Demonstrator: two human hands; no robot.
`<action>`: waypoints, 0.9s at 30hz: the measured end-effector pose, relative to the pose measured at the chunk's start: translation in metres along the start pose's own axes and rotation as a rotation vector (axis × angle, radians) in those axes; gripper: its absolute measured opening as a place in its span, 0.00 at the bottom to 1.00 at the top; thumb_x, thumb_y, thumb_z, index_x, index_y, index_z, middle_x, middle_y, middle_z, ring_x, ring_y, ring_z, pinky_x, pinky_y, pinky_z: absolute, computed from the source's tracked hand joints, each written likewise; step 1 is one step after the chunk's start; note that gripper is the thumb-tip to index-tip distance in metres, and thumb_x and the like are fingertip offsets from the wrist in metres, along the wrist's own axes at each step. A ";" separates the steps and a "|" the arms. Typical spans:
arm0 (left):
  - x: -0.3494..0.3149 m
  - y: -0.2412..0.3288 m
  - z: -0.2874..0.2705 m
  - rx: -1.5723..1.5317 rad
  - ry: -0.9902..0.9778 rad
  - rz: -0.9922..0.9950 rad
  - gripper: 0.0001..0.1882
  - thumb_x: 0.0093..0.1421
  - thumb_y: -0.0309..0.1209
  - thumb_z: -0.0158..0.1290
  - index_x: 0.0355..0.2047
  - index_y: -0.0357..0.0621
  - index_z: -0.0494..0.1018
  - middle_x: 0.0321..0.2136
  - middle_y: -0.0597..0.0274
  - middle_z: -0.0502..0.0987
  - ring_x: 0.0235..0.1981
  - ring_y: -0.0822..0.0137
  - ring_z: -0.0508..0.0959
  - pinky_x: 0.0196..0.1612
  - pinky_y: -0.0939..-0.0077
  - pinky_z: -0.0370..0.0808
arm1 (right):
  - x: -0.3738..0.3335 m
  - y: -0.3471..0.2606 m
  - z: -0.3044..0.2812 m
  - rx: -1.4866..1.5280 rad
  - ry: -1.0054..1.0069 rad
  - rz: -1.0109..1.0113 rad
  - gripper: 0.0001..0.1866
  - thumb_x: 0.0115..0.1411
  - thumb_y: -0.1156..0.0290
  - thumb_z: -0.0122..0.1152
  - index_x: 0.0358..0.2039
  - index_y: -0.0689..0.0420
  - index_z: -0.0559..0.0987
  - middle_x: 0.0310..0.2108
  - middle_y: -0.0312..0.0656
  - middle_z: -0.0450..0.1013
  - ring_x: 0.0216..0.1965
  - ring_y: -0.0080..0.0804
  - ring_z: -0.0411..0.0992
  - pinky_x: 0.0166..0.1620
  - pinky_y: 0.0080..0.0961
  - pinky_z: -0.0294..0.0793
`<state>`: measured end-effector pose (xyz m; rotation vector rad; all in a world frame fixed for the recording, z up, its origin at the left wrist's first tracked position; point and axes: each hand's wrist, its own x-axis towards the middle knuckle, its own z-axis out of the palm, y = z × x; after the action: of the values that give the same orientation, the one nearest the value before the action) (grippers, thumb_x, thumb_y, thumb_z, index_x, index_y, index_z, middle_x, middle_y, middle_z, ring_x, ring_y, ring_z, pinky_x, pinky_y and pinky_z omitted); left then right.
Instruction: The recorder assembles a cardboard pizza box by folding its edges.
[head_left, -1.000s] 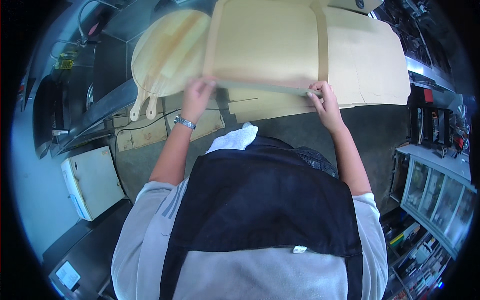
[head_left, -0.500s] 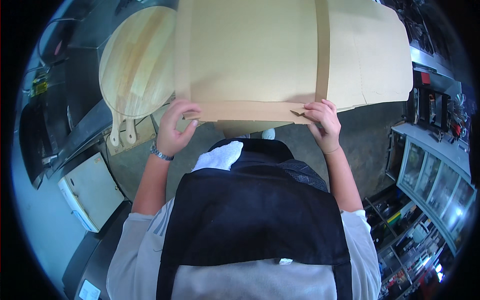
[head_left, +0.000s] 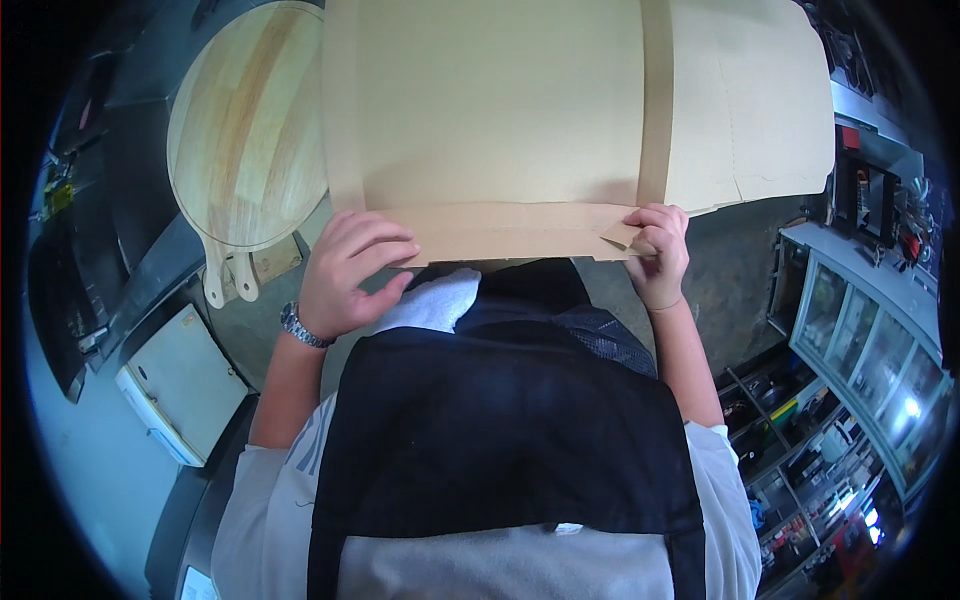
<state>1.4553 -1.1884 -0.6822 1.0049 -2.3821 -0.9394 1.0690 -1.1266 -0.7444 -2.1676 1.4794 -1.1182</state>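
Cardboard sheet [head_left: 500, 110]: smooth, matte and tan, spread before the apron; a broad middle panel is bounded by raised strips at left and right, and a wide side panel is marked by a dotted crease.
Near flap [head_left: 500, 232]: darker tan, long and narrow, stood along the near edge; a small tab [head_left: 621, 235] is bent in at its right end.
Left hand [head_left: 350, 268]: curled loosely at the flap's left end, which is touched by the fingers; a gap is left between them and the thumb.
Right hand [head_left: 660, 255]: closed on the flap's right end, beside the tab.
Round board [head_left: 250, 130]: striped pale wood, set left of the cardboard; a second handle [head_left: 245, 277] is seen beside its own.
Apron [head_left: 510, 430]: plain black fabric; a fluffy white cloth [head_left: 435, 303] is seen at its upper edge.
Hidden: the cardboard's far edge is cut off by the frame; the right fingertips are partly concealed.
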 end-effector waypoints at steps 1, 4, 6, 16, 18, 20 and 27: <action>0.005 0.006 -0.001 0.058 -0.034 -0.024 0.12 0.51 0.30 0.60 0.37 0.44 0.79 0.40 0.59 0.79 0.43 0.54 0.76 0.49 0.60 0.70 | 0.001 0.000 0.001 0.007 -0.003 -0.005 0.22 0.36 0.82 0.63 0.34 0.53 0.68 0.36 0.40 0.75 0.40 0.42 0.72 0.49 0.39 0.63; 0.021 0.024 0.004 0.165 -0.085 -0.051 0.13 0.52 0.28 0.59 0.40 0.45 0.80 0.39 0.62 0.80 0.43 0.57 0.77 0.47 0.61 0.71 | 0.003 -0.002 0.001 0.023 -0.029 0.005 0.23 0.35 0.82 0.63 0.34 0.53 0.68 0.36 0.40 0.75 0.40 0.42 0.72 0.49 0.39 0.63; 0.032 0.032 0.015 0.164 -0.095 -0.067 0.13 0.53 0.28 0.59 0.40 0.46 0.80 0.40 0.63 0.80 0.43 0.58 0.77 0.47 0.62 0.72 | 0.005 0.001 -0.003 0.033 -0.093 0.028 0.25 0.34 0.80 0.65 0.36 0.53 0.69 0.37 0.40 0.73 0.40 0.42 0.71 0.49 0.40 0.63; 0.052 0.026 0.011 0.098 -0.129 -0.163 0.10 0.54 0.27 0.58 0.37 0.44 0.81 0.34 0.59 0.81 0.36 0.57 0.79 0.37 0.66 0.75 | 0.022 0.005 -0.018 0.186 -0.152 -0.013 0.25 0.40 0.81 0.67 0.41 0.54 0.73 0.37 0.41 0.73 0.39 0.40 0.72 0.48 0.37 0.64; 0.053 0.022 0.010 0.088 -0.141 -0.162 0.09 0.54 0.27 0.58 0.37 0.43 0.81 0.33 0.58 0.81 0.35 0.57 0.80 0.37 0.66 0.75 | 0.024 0.005 -0.020 0.161 -0.207 0.018 0.22 0.40 0.82 0.66 0.39 0.54 0.74 0.36 0.40 0.73 0.38 0.39 0.72 0.47 0.37 0.64; 0.055 0.019 0.009 0.080 -0.152 -0.154 0.09 0.54 0.27 0.57 0.36 0.43 0.81 0.32 0.58 0.81 0.35 0.57 0.80 0.36 0.66 0.76 | 0.020 0.006 -0.019 0.179 -0.187 0.037 0.22 0.40 0.83 0.66 0.38 0.54 0.74 0.35 0.40 0.73 0.37 0.39 0.72 0.48 0.37 0.64; 0.049 0.026 0.013 0.085 -0.181 -0.156 0.13 0.51 0.30 0.58 0.38 0.44 0.81 0.36 0.61 0.81 0.37 0.58 0.79 0.39 0.67 0.75 | 0.016 0.000 -0.017 0.177 -0.188 0.080 0.25 0.35 0.81 0.64 0.39 0.54 0.75 0.35 0.39 0.73 0.38 0.39 0.71 0.48 0.36 0.65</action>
<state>1.4027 -1.2056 -0.6682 1.1987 -2.5401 -1.0311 1.0589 -1.1375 -0.7262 -2.0143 1.3207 -0.9515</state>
